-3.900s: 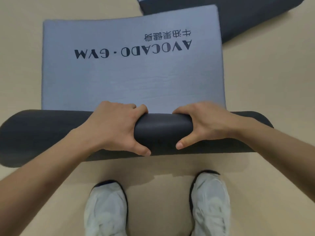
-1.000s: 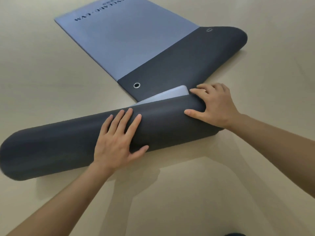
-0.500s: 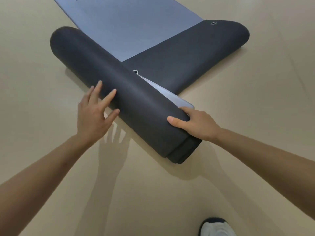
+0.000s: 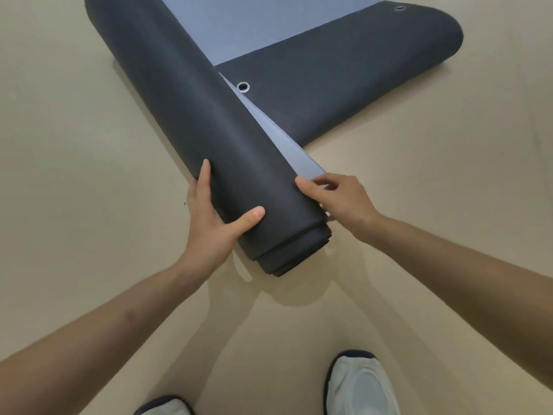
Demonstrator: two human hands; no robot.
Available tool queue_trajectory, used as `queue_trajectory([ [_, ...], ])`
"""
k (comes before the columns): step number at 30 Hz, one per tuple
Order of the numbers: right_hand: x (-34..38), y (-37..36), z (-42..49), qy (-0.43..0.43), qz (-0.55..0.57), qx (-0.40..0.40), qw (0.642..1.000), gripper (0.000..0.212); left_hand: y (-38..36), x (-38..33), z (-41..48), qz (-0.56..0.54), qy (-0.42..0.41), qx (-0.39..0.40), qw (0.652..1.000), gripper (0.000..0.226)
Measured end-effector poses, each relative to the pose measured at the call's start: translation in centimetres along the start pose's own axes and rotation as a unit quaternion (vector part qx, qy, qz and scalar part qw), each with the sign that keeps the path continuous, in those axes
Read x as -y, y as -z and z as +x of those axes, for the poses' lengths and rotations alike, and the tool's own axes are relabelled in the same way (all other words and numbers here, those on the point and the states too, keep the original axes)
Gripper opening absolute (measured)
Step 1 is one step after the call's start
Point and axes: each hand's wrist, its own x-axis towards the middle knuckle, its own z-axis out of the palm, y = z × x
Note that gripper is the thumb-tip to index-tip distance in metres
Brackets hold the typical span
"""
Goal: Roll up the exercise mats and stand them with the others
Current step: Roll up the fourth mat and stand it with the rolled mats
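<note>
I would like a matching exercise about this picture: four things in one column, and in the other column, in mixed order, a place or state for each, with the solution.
Things:
1. rolled mat
2. left hand
3. right hand
4. eyelet

Places or states:
A. metal ring in the dark end of the flat mat
B. grips the roll from its left side
C. dark grey, lying slantwise on the floor
D. holds the roll's light loose edge

Pairs: 1-C, 2-B, 3-D, 4-A

We get soft, warm, even light. Pale shadow lies on the floor [image 4: 74, 190] beneath the near end of the rolled mat [image 4: 227, 151]. Wide-angle distortion stretches the forearms [image 4: 104, 333] toward the bottom corners.
</note>
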Motion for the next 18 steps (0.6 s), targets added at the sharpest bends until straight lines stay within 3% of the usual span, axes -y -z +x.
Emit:
queue_trajectory([
  [2, -1.4, 1.3, 1.2, 0.021, -0.035, -0.056, 0.998, 0.081, -0.7, -0.6, 0.1, -0.002, -0.004, -0.011, 1.000, 0.124],
  [6, -2.3, 2.5, 3.2, -0.007, 0.006, 0.093, 0.996, 0.128, -1.4, -0.7, 0.0, -0.013, 0.004, -0.024, 1.000, 0.123],
  [7, -2.2, 2.4, 3.5, -0.007, 0.014, 0.121, 0.993, 0.125, -1.4, -0.6, -0.1, -0.016, 0.008, -0.026, 1.000, 0.122],
  [10, -2.2, 1.8, 4.0, 0.015, 0.063, 0.129, 0.989, 0.088, -1.6, -0.7, -0.3, -0.044, 0.040, -0.037, 0.997, 0.124],
  [14, -2.5, 0.6, 2.6, -0.005, 0.217, 0.159, 0.963, 0.065, -2.2, -0.7, -0.5, -0.112, 0.096, -0.050, 0.988, 0.126],
  [18, -1.0, -0.6, -0.5, -0.018, 0.267, 0.202, 0.942, 0.067, -1.9, -2.1, -1.0, -0.172, 0.131, -0.019, 0.976, 0.121],
])
